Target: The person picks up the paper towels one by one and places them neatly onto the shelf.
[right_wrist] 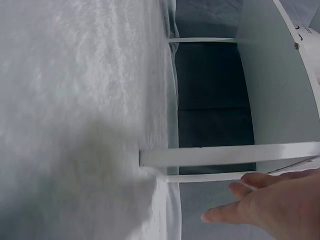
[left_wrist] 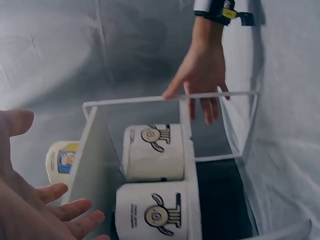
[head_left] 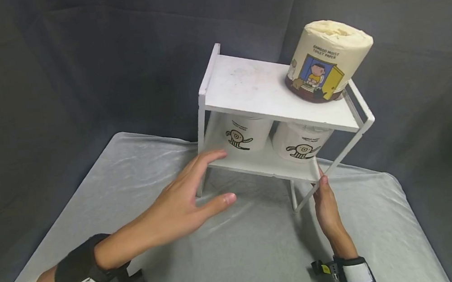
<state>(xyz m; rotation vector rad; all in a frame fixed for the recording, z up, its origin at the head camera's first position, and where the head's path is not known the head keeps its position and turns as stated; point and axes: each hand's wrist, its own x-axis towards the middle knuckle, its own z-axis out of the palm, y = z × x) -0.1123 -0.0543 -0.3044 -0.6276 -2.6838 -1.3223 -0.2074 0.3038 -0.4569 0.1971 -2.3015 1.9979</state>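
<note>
A white two-tier rack (head_left: 245, 84) stands on the cloth-covered table in the head view. On its top shelf, at the right end, sits a cream roll of toilet paper (head_left: 326, 61) with a cartoon print. Two white rolls with a dog drawing stand on the lower shelf: the left roll (head_left: 246, 134) and the right roll (head_left: 301, 140). My left hand (head_left: 175, 207) is spread in front of the rack's left side, holding nothing. My right hand (head_left: 327, 204) touches the right-end frame beside the lower shelf, fingers extended and thumb at the front bar (right_wrist: 225, 155).
A grey cloth (head_left: 237, 258) covers the table, its far edge just behind the rack. Dark grey curtains (head_left: 141, 67) hang behind and at both sides. Each wrist wears a black strap, such as the left strap (head_left: 83, 268), with a small camera.
</note>
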